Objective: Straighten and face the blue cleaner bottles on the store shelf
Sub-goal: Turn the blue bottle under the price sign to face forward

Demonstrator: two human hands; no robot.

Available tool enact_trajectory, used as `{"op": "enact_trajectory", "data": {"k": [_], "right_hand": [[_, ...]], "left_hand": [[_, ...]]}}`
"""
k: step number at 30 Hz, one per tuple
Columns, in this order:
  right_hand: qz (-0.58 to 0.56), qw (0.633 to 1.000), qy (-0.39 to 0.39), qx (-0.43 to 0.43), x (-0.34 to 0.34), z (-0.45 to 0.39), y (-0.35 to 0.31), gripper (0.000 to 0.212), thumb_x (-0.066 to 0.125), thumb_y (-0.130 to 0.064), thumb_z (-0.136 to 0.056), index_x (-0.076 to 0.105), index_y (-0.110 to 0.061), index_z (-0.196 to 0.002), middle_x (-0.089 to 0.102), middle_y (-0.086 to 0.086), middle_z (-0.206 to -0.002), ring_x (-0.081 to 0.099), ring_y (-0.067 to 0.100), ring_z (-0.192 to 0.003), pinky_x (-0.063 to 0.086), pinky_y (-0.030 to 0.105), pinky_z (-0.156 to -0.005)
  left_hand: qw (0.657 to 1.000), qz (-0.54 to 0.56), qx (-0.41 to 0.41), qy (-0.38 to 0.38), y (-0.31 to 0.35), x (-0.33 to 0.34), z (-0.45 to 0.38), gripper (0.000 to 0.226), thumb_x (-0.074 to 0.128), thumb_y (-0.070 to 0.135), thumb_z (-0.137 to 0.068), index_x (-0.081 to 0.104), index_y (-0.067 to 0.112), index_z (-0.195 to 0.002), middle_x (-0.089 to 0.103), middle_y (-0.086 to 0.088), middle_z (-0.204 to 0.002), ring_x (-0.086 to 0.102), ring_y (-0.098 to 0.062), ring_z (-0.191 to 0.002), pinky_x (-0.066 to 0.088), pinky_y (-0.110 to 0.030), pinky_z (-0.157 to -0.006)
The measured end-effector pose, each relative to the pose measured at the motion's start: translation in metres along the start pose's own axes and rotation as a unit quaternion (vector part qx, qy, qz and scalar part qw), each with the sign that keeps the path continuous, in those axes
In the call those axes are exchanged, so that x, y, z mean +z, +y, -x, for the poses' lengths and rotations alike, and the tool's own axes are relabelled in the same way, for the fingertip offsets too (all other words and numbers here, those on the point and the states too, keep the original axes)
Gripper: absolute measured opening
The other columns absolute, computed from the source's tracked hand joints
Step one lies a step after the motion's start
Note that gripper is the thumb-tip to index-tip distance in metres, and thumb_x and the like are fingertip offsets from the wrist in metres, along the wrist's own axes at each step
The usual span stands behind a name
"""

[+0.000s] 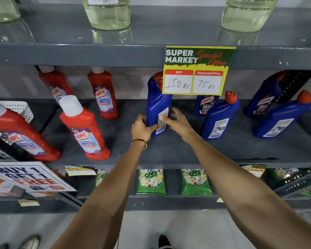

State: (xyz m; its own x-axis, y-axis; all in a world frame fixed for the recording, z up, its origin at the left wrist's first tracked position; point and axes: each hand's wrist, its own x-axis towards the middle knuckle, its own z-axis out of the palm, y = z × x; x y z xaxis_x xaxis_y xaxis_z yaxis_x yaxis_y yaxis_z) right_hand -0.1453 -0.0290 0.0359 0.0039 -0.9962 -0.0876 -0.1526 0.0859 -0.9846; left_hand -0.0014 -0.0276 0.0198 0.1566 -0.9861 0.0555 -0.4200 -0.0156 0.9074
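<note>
A blue cleaner bottle point(155, 103) with a red cap stands on the grey middle shelf point(169, 151), its back label turned toward me. My left hand point(142, 129) grips its lower left side and my right hand point(176, 121) wraps its lower right side. To the right, two blue bottles point(219, 117) point(280, 117) show their back labels. Behind them, two more blue bottles point(206, 105) point(264, 99) show their front Harpic labels; the nearer one is partly hidden by the price sign.
Several red Harpic bottles point(84, 130) stand on the left of the same shelf. A yellow price sign point(196, 71) hangs from the shelf above. Clear jars point(106, 13) sit on the top shelf. Green packets point(151, 182) lie on the shelf below.
</note>
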Motion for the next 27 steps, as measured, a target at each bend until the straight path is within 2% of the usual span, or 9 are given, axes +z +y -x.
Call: {"op": "enact_trajectory", "data": {"k": [2,5,8,10,14,17,20,23,27], "right_hand": [[-0.002,1.000,-0.007,-0.004,0.008,0.004,-0.002,0.064,0.077,-0.026,-0.073,0.045,-0.022,-0.128,0.062,-0.015,-0.106,0.059,-0.003,-0.096,0.049,0.013,-0.075],[-0.022,1.000,0.020,-0.009,0.017,0.006,-0.003,0.071,0.081,-0.026,-0.066,0.045,-0.022,-0.128,0.063,-0.007,-0.113,0.062,0.008,-0.103,0.051,0.020,-0.081],[-0.032,0.998,0.059,-0.008,0.015,0.005,-0.003,0.074,0.084,-0.029,-0.062,0.048,-0.020,-0.127,0.064,-0.003,-0.115,0.062,0.012,-0.103,0.052,0.029,-0.088],[-0.037,0.997,0.061,-0.009,0.010,0.005,-0.004,0.075,0.084,-0.030,-0.061,0.049,-0.020,-0.126,0.065,-0.001,-0.118,0.062,0.013,-0.105,0.052,0.035,-0.092],[-0.052,0.998,0.033,-0.003,0.000,0.009,-0.007,0.065,0.082,-0.028,-0.065,0.052,-0.022,-0.122,0.064,-0.002,-0.118,0.062,0.016,-0.108,0.052,0.043,-0.094],[-0.062,0.998,-0.020,-0.007,-0.007,0.015,-0.011,0.057,0.079,-0.026,-0.069,0.054,-0.023,-0.120,0.065,-0.002,-0.119,0.063,0.018,-0.110,0.053,0.045,-0.094],[-0.055,0.996,-0.066,-0.010,-0.013,0.020,-0.015,0.050,0.075,-0.023,-0.074,0.053,-0.026,-0.118,0.063,-0.001,-0.122,0.062,0.019,-0.112,0.052,0.045,-0.095],[-0.070,0.993,-0.090,0.003,-0.015,0.022,-0.015,0.057,0.074,-0.024,-0.073,0.048,-0.025,-0.124,0.060,0.005,-0.127,0.061,0.022,-0.114,0.051,0.043,-0.095],[-0.079,0.992,-0.095,0.013,-0.016,0.024,-0.014,0.052,0.071,-0.019,-0.078,0.047,-0.017,-0.124,0.063,0.005,-0.119,0.063,0.022,-0.108,0.051,0.041,-0.093]], "left_hand": [[0.999,-0.031,0.010,0.023,0.003,0.003,0.006,0.039,0.078,0.029,-0.065,0.048,0.012,-0.083,0.059,-0.003,-0.080,0.058,-0.026,-0.074,0.040,-0.030,-0.062],[1.000,-0.014,0.021,0.013,0.004,0.003,0.014,0.039,0.079,0.030,-0.064,0.049,0.013,-0.082,0.060,-0.002,-0.081,0.058,-0.023,-0.074,0.043,-0.030,-0.063],[0.996,0.070,0.013,-0.046,0.000,-0.002,0.014,0.038,0.083,0.029,-0.060,0.059,0.014,-0.086,0.067,-0.002,-0.091,0.064,-0.019,-0.085,0.055,-0.035,-0.074],[0.988,0.120,0.003,-0.099,-0.002,-0.010,0.010,0.036,0.082,0.022,-0.063,0.064,0.013,-0.093,0.068,-0.004,-0.098,0.065,-0.021,-0.097,0.056,-0.038,-0.081],[0.959,0.184,-0.047,-0.208,-0.001,-0.027,-0.002,0.033,0.074,0.011,-0.074,0.062,0.014,-0.106,0.066,-0.002,-0.104,0.062,-0.022,-0.105,0.053,-0.028,-0.083],[0.931,0.221,-0.084,-0.279,-0.002,-0.035,-0.010,0.048,0.067,0.006,-0.079,0.054,0.016,-0.124,0.056,-0.004,-0.131,0.056,-0.021,-0.120,0.051,-0.036,-0.096],[0.892,0.259,-0.114,-0.353,0.000,-0.035,-0.012,0.064,0.064,0.001,-0.080,0.041,0.018,-0.137,0.046,-0.003,-0.141,0.056,-0.020,-0.119,0.056,-0.035,-0.088],[0.861,0.278,-0.114,-0.410,0.002,-0.032,-0.009,0.060,0.063,0.003,-0.076,0.047,0.025,-0.130,0.054,-0.002,-0.132,0.059,-0.021,-0.113,0.059,-0.041,-0.079],[0.865,0.263,-0.122,-0.409,0.001,-0.028,-0.004,0.060,0.066,0.005,-0.073,0.049,0.023,-0.128,0.058,-0.004,-0.123,0.061,-0.024,-0.110,0.058,-0.045,-0.080]]}}
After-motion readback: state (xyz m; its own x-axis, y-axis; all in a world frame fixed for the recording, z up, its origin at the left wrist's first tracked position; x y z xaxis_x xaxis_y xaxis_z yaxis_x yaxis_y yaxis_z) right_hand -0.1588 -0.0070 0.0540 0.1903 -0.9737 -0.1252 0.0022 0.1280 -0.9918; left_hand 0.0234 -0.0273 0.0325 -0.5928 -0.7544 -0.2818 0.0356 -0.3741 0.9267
